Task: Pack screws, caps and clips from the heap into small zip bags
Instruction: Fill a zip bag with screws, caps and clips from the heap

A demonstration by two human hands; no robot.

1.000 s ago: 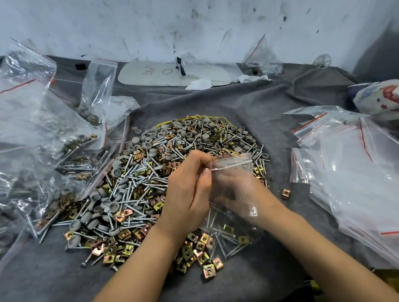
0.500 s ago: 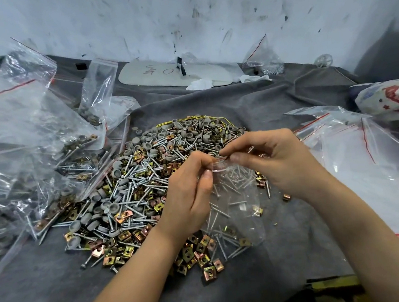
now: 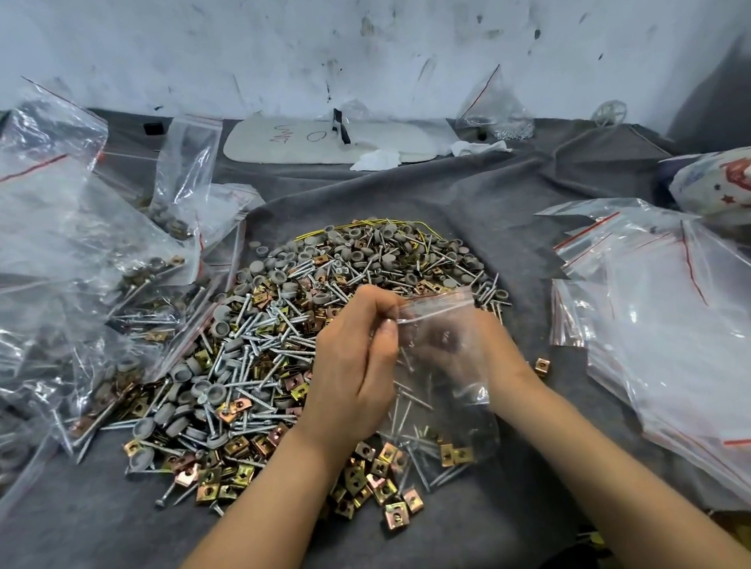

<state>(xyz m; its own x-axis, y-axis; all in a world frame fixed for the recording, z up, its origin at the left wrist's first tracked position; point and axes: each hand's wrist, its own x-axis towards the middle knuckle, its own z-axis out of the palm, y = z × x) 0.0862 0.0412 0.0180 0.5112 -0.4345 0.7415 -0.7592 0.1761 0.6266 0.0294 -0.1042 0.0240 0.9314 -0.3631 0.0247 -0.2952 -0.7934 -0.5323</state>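
Observation:
A heap [image 3: 319, 299] of silver screws, grey caps and brass-coloured clips lies on the grey cloth [image 3: 90, 546]. Over its near right edge I hold a small clear zip bag [image 3: 450, 397] with several screws and clips in its bottom. My left hand [image 3: 355, 370] pinches the bag's mouth at its left corner. My right hand [image 3: 487, 351] reaches into or behind the bag and shows only blurred through the plastic, so its fingers are unclear.
Filled and part-filled bags [image 3: 62, 280] pile up on the left. A stack of empty zip bags [image 3: 692, 320] lies on the right, with a printed sack [image 3: 743, 185] behind it. A white board [image 3: 326, 141] rests by the wall. One loose clip [image 3: 540, 365] sits right of my wrist.
My right hand, which was above the bag's mouth half a second ago, has dropped down and now sits behind the bag's plastic. My left hand keeps its pinch on the bag.

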